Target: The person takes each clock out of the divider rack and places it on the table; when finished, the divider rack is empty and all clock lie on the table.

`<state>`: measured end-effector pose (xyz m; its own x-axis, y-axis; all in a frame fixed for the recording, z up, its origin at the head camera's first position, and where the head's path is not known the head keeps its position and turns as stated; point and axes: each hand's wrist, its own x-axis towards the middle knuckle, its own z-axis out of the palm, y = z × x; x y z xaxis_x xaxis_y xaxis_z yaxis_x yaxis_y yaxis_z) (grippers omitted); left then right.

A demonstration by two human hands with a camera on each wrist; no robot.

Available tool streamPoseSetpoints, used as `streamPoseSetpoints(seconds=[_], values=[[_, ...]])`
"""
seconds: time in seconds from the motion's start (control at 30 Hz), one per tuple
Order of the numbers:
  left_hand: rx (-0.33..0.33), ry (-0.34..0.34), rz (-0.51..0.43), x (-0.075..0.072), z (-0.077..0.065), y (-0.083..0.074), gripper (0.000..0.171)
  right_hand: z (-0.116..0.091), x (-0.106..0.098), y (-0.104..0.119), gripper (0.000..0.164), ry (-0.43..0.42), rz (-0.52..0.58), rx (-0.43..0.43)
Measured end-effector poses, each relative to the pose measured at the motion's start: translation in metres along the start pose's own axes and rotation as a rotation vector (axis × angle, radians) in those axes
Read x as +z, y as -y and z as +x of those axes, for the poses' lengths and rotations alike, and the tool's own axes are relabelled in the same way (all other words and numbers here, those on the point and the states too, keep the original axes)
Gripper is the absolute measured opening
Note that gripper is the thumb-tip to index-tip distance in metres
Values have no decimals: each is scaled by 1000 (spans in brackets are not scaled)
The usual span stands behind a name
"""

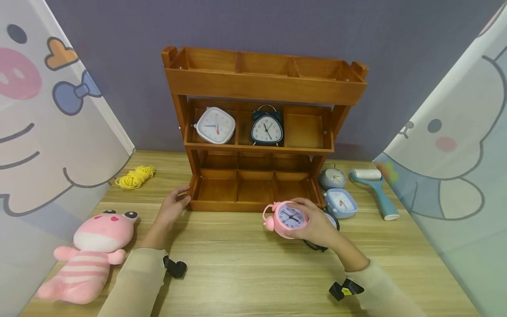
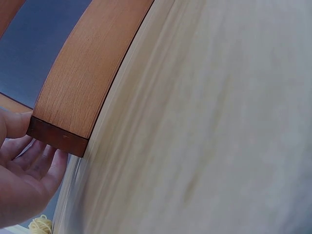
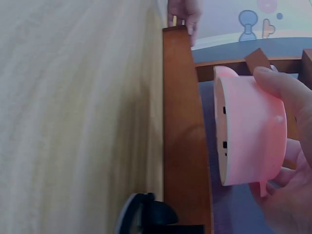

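My right hand (image 1: pixel 314 222) grips a round pink alarm clock (image 1: pixel 292 218) by its body, dial facing up and bells towards the left. The clock is held in front of the lower right of a brown wooden shelf (image 1: pixel 263 86); in the right wrist view its pink side (image 3: pixel 251 126) shows between thumb and fingers. My left hand (image 1: pixel 173 206) touches the shelf's lower left end, thumb at its edge and fingers along the end wall. Partly hidden behind the right hand is a black-rimmed clock (image 1: pixel 334 219) on the table.
A white clock (image 1: pixel 215 125) and a dark triangular clock (image 1: pixel 267 128) occupy the middle tier. Right of the shelf are a grey clock (image 1: pixel 332 178), a blue clock (image 1: pixel 341 203) and a lint roller (image 1: pixel 376 189). Yellow string (image 1: pixel 136 177) and a pink plush toy (image 1: pixel 93 255) lie left.
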<state>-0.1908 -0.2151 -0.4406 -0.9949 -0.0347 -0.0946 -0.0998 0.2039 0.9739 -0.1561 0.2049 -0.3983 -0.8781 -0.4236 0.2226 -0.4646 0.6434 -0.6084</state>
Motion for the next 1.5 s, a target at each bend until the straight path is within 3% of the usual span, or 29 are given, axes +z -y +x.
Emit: streamPoseSetpoints(seconds=[0.4,0.67,1.3,1.5], values=[[-4,-2,8,0,-1,-1,47,-5,20,-12,70,140,-3,60],[4,-10,9,2,-1,-1,46,-4,29,-18,72,136,-37,47],[-11,-6,19,1,0,1,47,-2,25,-14,81,215,-32,34],[-9,-4,9,2,0,0,48,10,11,-1,71,203,-20,47]])
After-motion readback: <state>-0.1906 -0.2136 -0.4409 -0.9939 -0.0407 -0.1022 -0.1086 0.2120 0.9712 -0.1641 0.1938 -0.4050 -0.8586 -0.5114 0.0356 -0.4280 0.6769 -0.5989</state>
